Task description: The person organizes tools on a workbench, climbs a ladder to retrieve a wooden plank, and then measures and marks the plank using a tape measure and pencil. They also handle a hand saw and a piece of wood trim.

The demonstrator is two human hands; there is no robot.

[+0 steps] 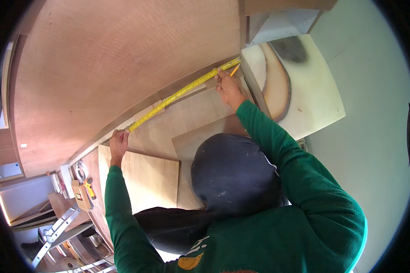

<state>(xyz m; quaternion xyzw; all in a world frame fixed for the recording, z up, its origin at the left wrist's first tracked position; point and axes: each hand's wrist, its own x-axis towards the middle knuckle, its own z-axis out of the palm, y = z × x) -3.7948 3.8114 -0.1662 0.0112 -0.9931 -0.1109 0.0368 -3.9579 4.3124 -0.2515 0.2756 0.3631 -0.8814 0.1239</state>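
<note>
A yellow tape measure [177,94] is stretched diagonally along the base of a large wooden panel. My left hand [119,144] is closed around its lower-left end; whether the case is inside that hand cannot be made out. Close to the tape's far end, my right hand [231,92] pinches a yellow pencil [235,69], its fingers against the tape's edge. That tape end meets the side of a pale block with a brown, curved pattern [300,84]. Below the tape, pale wooden boards [152,175] lie beside my dark-trousered knees.
The tall wooden panel [123,59] rises along the upper left. A greenish wall [369,136] stands at the right. Toward the lower left are a yellow-and-black tool [90,189], a cardboard box [81,195], a white coil [81,170] and an aluminium ladder [54,232].
</note>
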